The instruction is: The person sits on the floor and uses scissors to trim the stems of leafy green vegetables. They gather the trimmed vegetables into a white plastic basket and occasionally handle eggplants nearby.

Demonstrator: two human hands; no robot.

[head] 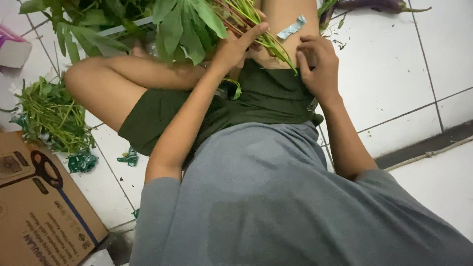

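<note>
Left hand (235,45) clamped on thin leafy stems (256,24); right hand (318,61) curled, pinching their ends

Floor (394,74): white glazed tiles with thin dark grout lines, a darker strip crossing the right of the frame. Lying on it: a heap of loose green stems and leaves (49,116) at left; a flattened brown cardboard box (39,207) at lower left; small scraps of green wrapper (81,161) just beside the box; a purple eggplant (379,5) at the upper right edge. Tiny green leaf bits (340,43) are scattered near the eggplant.
</note>
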